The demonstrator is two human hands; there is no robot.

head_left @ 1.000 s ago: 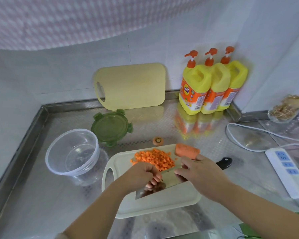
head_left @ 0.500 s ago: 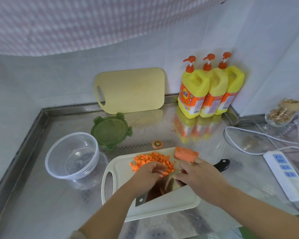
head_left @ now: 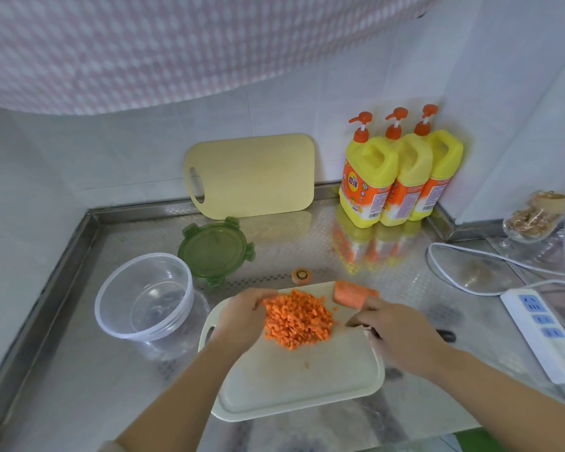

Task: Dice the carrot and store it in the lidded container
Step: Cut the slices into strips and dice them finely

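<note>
L hand (head_left: 242, 318), fingers together, cups diced carrot (head_left: 297, 321); R hand (head_left: 402, 334) grips knife (head_left: 448, 336)

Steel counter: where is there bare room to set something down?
Free: the steel counter left of the white cutting board, on the near side of the clear round plastic container; also the strip between the green round lid and the three yellow detergent bottles. Crowded: right of the board, with white cable and white power strip.
</note>
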